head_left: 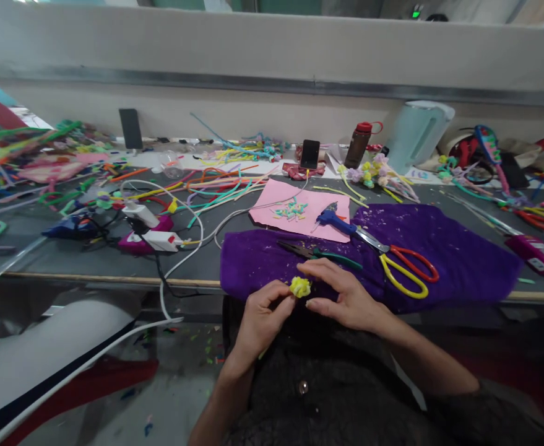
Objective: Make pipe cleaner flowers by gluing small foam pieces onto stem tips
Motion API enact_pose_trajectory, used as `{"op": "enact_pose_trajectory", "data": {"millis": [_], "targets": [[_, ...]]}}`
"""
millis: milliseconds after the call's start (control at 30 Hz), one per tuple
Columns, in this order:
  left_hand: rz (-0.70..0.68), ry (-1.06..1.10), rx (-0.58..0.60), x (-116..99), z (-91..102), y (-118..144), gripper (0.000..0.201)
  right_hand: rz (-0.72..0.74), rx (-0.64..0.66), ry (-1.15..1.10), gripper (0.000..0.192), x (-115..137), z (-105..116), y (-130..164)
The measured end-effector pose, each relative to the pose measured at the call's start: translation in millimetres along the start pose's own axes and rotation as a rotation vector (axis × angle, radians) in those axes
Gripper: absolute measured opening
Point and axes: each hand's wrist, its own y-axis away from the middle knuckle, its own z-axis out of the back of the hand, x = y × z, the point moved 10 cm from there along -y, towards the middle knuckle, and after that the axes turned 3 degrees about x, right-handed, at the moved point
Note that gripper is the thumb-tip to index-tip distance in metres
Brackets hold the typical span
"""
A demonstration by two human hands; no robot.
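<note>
At the far left, the long grey bench (30, 260) is crowded with a tangle of coloured pipe cleaners (34, 161), and a white power strip with cables (158, 240) sits just short of the bench's wooden front edge, leaving little free surface there. Further right, a purple fuzzy cloth (461, 254) hangs slightly over that front edge, with bare cloth on its right half. The left hand (260, 319) rises from below the edge, wrist bent upward, its grip closed with thumb and fingertips pinched on a small yellow fuzzy pipe-cleaner ball (300, 287), which sits at the near rim of the cloth. The right hand (346, 294) lies flat and angled in from the right, fingers spread and lightly curled over the ball, its fingertips touching it. Just behind the hands lie green-handled pliers (320, 252), then a blue glue gun (334, 220) on a pink paper sheet (276, 207), and yellow-and-red-handled scissors (404, 266), close beside the right hand.
</note>
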Motion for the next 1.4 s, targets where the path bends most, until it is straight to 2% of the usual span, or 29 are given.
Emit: {"op": "enact_pose_trajectory", "data": {"millis": [133, 200, 267, 333, 433, 567, 633, 867, 967, 1067, 1133, 1267, 1333, 1400], "targets": [[0.043, 0.059, -0.031, 7, 6.7, 2, 0.012, -0.114, -0.191, 0.108, 0.037, -22, 40, 15], [0.057, 0.097, -0.037, 10, 7.5, 2, 0.013, -0.148, -0.272, 0.242, 0.030, -31, 59, 25], [0.067, 0.118, -0.037, 12, 6.4, 2, 0.014, -0.160, -0.299, 0.393, 0.026, -37, 69, 32], [0.076, 0.128, -0.027, 13, 3.8, 2, 0.015, -0.165, -0.250, 0.520, 0.026, -42, 68, 34], [0.087, 0.136, -0.017, 13, 1.5, 2, 0.015, -0.179, -0.111, 0.662, 0.032, -47, 53, 30], [0.089, 0.142, -0.032, 13, 4.3, 3, 0.016, -0.187, 0.032, 0.742, 0.049, -47, 35, 16], [0.094, 0.151, -0.039, 14, 5.6, 3, 0.016, -0.195, 0.084, 0.763, 0.048, -48, 29, 7], [0.128, 0.217, -0.141, 21, 16.3, 9, 0.016, -0.187, 0.167, 0.781, 0.038, -53, 15, -14], [0.129, 0.248, -0.199, 22, 23.6, 13, 0.017, -0.239, 0.170, 0.750, 0.038, -61, 16, -16], [0.124, 0.271, -0.238, 22, 29.9, 16, 0.017, -0.329, 0.138, 0.630, 0.040, -73, 25, -17], [0.115, 0.292, -0.254, 22, 32.8, 18, 0.017, -0.375, 0.098, 0.439, 0.038, -79, 31, -17], [0.102, 0.390, -0.289, 26, 34.5, 20, 0.017, -0.471, 0.048, -0.223, 0.038, -78, 29, -5], [0.114, 0.456, -0.309, 29, 33.6, 21, 0.015, -0.517, 0.051, -0.545, 0.042, -68, 16, 6], [0.122, 0.514, -0.314, 31, 31.8, 20, 0.013, -0.531, 0.055, -0.764, 0.045, -55, 1, 16]]}}
